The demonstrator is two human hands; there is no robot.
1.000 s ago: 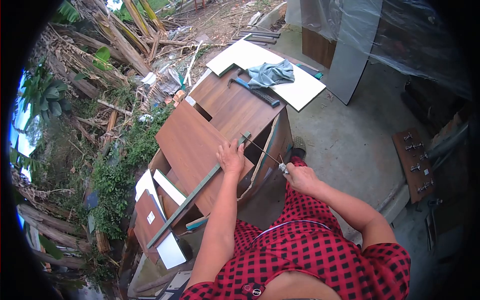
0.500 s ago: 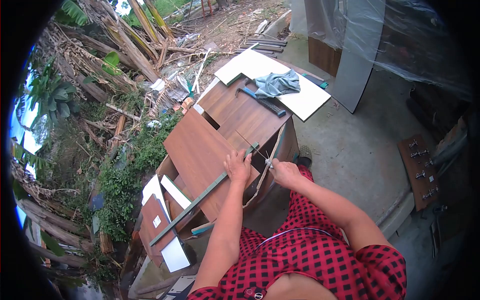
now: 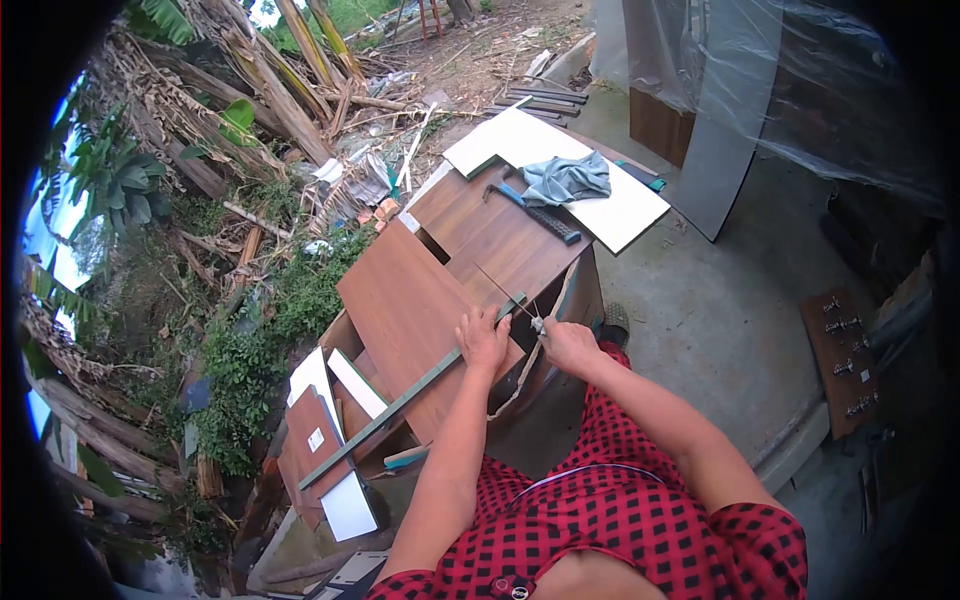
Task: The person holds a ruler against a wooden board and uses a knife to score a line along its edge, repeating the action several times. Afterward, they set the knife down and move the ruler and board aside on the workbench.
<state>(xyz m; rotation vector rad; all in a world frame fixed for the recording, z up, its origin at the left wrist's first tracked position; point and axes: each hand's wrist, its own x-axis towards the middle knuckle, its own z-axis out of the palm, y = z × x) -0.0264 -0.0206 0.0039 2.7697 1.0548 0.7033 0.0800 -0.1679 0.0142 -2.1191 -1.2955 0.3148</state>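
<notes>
My left hand (image 3: 483, 340) presses down with spread fingers on a long green-edged strip (image 3: 408, 392) that lies across a brown wood-grain board (image 3: 400, 285). My right hand (image 3: 570, 347) is closed around the pale end of a thin-bladed tool (image 3: 540, 325), whose exact kind I cannot make out. Its thin shaft points away and to the left, crossing close to the strip's far end. Below the board is an open brown cabinet body (image 3: 590, 290) with a rough, pale edge.
A hammer (image 3: 540, 213) with a blue shaft lies on the brown panel beyond my hands. A grey-blue cloth (image 3: 570, 178) rests on a white board (image 3: 632, 210). At right, a brown panel (image 3: 840, 350) carries several metal fittings. Plants line the left.
The view has shifted slightly, so the scene sits a little lower and to the right. Both hands keep nearly the same place at the strip; the thin shaft has moved slightly.
</notes>
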